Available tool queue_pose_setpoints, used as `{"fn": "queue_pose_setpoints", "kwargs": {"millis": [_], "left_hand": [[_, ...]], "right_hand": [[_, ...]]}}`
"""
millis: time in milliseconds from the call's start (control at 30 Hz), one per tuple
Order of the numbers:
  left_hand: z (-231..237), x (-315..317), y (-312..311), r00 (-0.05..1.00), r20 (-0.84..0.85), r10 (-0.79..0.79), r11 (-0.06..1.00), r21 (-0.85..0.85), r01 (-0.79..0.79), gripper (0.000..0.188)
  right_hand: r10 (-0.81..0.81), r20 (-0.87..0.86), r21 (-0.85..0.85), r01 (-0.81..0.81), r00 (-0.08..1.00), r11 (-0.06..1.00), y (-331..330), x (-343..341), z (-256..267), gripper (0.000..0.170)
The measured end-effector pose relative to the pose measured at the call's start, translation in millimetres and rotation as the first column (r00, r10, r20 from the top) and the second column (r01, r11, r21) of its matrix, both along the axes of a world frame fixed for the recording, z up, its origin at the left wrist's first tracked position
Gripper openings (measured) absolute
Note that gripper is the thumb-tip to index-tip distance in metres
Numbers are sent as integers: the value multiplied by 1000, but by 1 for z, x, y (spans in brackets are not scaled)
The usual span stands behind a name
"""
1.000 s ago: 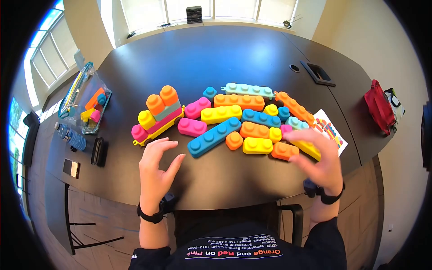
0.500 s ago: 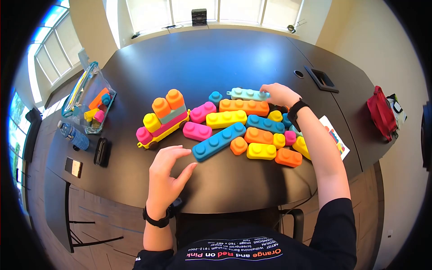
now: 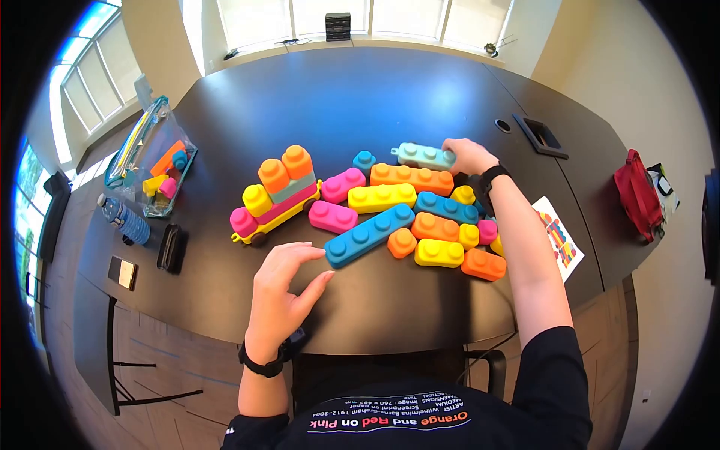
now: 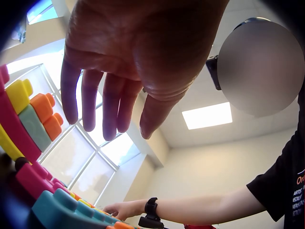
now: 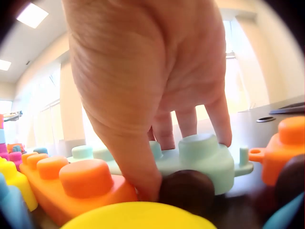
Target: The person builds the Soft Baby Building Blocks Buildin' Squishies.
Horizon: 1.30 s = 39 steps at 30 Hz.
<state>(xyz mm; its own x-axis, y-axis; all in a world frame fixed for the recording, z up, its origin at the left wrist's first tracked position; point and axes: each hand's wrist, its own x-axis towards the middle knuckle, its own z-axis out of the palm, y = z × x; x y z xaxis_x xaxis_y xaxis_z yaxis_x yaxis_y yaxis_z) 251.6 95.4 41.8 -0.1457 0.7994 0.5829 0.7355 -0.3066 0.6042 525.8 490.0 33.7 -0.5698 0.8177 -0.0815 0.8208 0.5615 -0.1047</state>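
The left hand (image 3: 279, 296) hovers at eight o'clock from the long blue block (image 3: 370, 235), fingers relaxed, thumb spread wide, grasping nothing. At one o'clock, the mint wheeled block (image 3: 424, 155) is pinched by the right hand (image 3: 470, 157), arm outstretched.

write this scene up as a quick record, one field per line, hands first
right hand: pinches the pale-green plastic wheeled block at its right end
left hand: holds nothing, near the long blue plastic block
built up: pink-and-yellow plastic wheeled base, two orange blocks at the top
far left: clear plastic bag with teal trim, blocks inside
right: white printed paper sheet
surface: dark table
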Motion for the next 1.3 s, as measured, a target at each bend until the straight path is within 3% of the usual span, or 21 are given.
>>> {"fn": "queue_pose_setpoints", "kwargs": {"millis": [33,133,233,333,500,633,700,867,933,1067,1133,1300], "left_hand": [[-1,0,0,1000,-15,-5,1000,2,5,32],[-4,-2,-1,1000,-16,-4,1000,-13,4,31],[-5,-4,1,1000,9,-13,999,-45,13,36],[-6,3,6,996,82,-35,995,-88,43,47],[-4,15,11,980,162,-118,971,-188,148,66],[-4,21,14,958,-37,-285,930,-251,267,65],[-11,24,14,925,-75,-372,859,-405,313,64],[-24,35,16,917,-139,-375,843,-463,275,57],[-25,36,16,908,-197,-368,857,-450,250,54],[-27,34,19,916,-186,-356,861,-446,244,54],[-28,34,20,917,-172,-361,862,-437,257,55],[-29,36,21,930,-120,-346,850,-459,258,55]], "right_hand": [[2,0,-1,-2,1000,1000,-2,2,5,55],[-47,-307,23,57,950,998,-23,10,41,53],[32,-527,-74,-83,849,994,-89,17,78,57],[287,-451,121,-261,845,958,-161,28,77,58],[468,-318,150,-444,825,884,-243,34,36,62],[427,-239,84,-420,872,904,-269,33,10,58],[427,-232,69,-423,874,904,-272,30,-2,58],[420,-233,63,-418,877,906,-277,27,-15,54],[388,-308,87,-381,868,921,-279,29,-14,49],[333,-421,114,-315,844,942,-277,48,-13,38],[241,-467,33,-255,851,966,-276,59,-15,29],[237,-498,34,-254,834,967,-276,64,-21,25]]}}
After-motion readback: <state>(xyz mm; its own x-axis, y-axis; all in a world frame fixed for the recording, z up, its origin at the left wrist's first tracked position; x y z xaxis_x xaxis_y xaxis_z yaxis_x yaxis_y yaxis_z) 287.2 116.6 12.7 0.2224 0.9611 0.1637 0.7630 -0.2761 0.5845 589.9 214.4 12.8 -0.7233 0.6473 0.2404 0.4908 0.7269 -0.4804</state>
